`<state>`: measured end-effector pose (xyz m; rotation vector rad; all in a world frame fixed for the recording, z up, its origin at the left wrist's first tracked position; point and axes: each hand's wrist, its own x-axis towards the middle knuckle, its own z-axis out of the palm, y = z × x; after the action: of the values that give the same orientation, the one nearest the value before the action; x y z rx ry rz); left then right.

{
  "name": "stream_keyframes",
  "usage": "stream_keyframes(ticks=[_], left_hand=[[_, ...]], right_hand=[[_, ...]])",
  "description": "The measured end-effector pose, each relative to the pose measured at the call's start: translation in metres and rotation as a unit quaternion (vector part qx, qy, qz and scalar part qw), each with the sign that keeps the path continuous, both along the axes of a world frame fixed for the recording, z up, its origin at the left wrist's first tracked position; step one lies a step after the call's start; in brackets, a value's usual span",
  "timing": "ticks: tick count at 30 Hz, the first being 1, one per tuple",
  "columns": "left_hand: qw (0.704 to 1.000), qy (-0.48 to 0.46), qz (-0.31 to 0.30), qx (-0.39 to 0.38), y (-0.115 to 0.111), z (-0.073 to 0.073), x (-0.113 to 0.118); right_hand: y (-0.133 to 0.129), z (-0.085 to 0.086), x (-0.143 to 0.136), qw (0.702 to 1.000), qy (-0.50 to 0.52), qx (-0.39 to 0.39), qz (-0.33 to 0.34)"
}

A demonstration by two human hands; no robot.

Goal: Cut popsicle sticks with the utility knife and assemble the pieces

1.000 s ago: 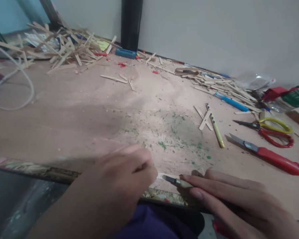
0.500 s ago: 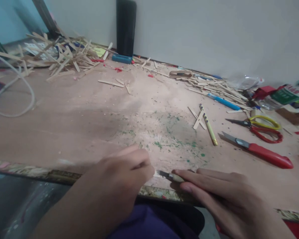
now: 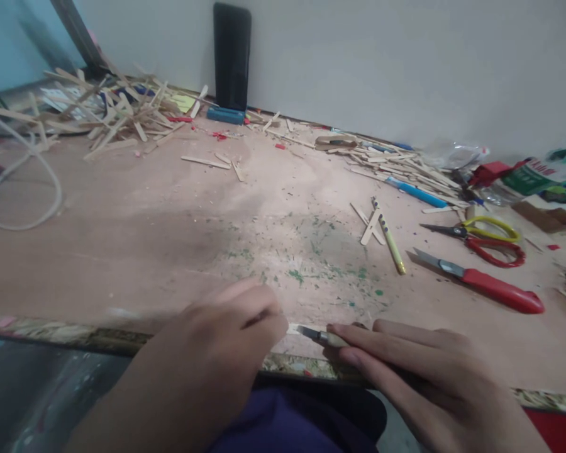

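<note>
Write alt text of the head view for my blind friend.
The right hand holds a cutter, its blade at a pale strip by the left hand, near a table's edge. Beyond lie green bits, a pencil, scissors, a red-handled knife and wooden sticks.

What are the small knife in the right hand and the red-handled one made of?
Small knife: dark, dull, probably metal blade; pale handle, perhaps wood, partly hidden by the right hand. Red-handled knife: grey, metal-looking blade; smooth, evenly coloured handle, likely plastic.

Beyond the held knife [image 3: 334,339], a pencil [image 3: 390,242] neighbours scissors [image 3: 461,232] rightward.
</note>
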<state>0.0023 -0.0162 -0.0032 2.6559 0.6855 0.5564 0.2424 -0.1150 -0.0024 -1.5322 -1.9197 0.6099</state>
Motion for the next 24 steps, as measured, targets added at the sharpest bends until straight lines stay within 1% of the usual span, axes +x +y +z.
stream_keyframes(ticks=[5, 7, 9, 13, 14, 16, 17, 19, 20, 21, 22, 24], left_hand=[[1.000, 0.006, 0.010, 0.014, 0.002, -0.002, 0.000], [0.999, 0.000, 0.015, 0.035, 0.002, -0.003, -0.001], [0.999, -0.013, 0.016, 0.037, 0.001, -0.001, -0.001], [0.998, -0.035, -0.002, -0.044, 0.002, 0.010, -0.008], [0.997, -0.035, -0.012, -0.061, 0.004, 0.014, -0.010], [0.997, -0.025, -0.034, -0.065, 0.012, 0.022, -0.014], [0.997, -0.010, -0.055, -0.049, 0.019, 0.025, -0.014], [0.997, 0.018, -0.076, 0.012, 0.034, 0.029, -0.009], [0.993, 0.036, -0.100, 0.043, 0.042, 0.030, -0.004], [0.989, 0.065, -0.117, 0.058, 0.049, 0.030, 0.002], [0.980, 0.093, -0.163, 0.068, 0.055, 0.029, 0.008], [0.962, 0.137, -0.222, 0.083, 0.063, 0.027, 0.019]], right_hand=[[0.001, 0.006, -0.004, 0.999, 0.028, 0.039, -0.025], [-0.002, 0.010, -0.005, 0.998, 0.030, 0.041, -0.031], [-0.005, 0.013, -0.005, 0.999, 0.020, 0.032, -0.029], [-0.004, 0.012, -0.004, 1.000, 0.002, 0.017, -0.026], [-0.002, 0.011, -0.004, 1.000, 0.002, 0.013, -0.026], [0.002, 0.008, -0.002, 0.999, 0.000, 0.016, -0.035], [0.004, 0.007, -0.001, 0.999, -0.005, 0.020, -0.040], [0.007, 0.006, 0.001, 0.998, -0.015, 0.029, -0.052], [0.007, 0.006, 0.003, 0.998, -0.019, 0.031, -0.058], [0.006, 0.006, 0.004, 0.997, -0.021, 0.031, -0.064], [0.005, 0.005, 0.006, 0.997, -0.023, 0.029, -0.068], [0.002, 0.005, 0.009, 0.997, -0.021, 0.026, -0.076]])
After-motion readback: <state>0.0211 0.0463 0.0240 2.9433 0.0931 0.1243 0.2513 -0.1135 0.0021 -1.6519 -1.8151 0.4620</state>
